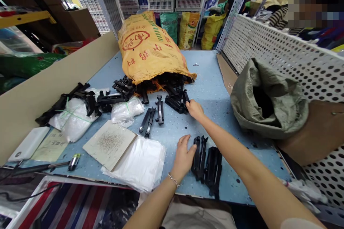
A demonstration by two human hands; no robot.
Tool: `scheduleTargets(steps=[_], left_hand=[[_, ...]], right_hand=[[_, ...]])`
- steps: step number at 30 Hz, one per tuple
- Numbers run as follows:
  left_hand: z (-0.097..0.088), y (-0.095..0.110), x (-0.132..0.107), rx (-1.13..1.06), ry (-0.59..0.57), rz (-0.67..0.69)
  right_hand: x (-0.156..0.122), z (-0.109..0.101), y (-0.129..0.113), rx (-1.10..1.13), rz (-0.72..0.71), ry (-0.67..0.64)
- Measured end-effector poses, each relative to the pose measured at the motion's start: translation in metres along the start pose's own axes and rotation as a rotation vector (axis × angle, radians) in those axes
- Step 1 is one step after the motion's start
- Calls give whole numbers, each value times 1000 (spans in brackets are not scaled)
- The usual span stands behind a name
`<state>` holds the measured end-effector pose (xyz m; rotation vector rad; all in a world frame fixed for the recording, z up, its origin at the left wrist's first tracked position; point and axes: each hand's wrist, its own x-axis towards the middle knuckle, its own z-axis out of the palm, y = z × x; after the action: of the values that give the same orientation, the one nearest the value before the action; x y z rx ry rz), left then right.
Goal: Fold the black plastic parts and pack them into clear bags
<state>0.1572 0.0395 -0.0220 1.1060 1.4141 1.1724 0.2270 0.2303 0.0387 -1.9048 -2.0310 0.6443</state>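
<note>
My left hand (184, 154) rests flat on the blue table (215, 89), fingers apart, its thumb touching a stack of black plastic parts (206, 161) near the front edge. My right hand (195, 109) reaches far forward and closes its fingers on a black plastic part (177, 102) lying at the mouth of an orange woven sack (150, 48). More black parts spill from the sack. Two loose black parts (153, 116) lie between the sack and my left hand.
White plastic bags (72, 120), more black parts (88, 100), a card with a grey patch (110, 143), a white box (29, 143) and a lighter (74, 161) lie at left. A green cloth sack (266, 100) sits at right beside perforated panels (285, 53). Another person is behind them.
</note>
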Motion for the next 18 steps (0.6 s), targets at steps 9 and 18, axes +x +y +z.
scheduleTargets(steps=[9, 18], left_hand=[[-13, 41, 58, -835, 28, -228], [-41, 92, 29, -614, -50, -133]], right_hand=[[-118, 8, 46, 162, -126, -11], [-137, -20, 35, 401, -453, -11]])
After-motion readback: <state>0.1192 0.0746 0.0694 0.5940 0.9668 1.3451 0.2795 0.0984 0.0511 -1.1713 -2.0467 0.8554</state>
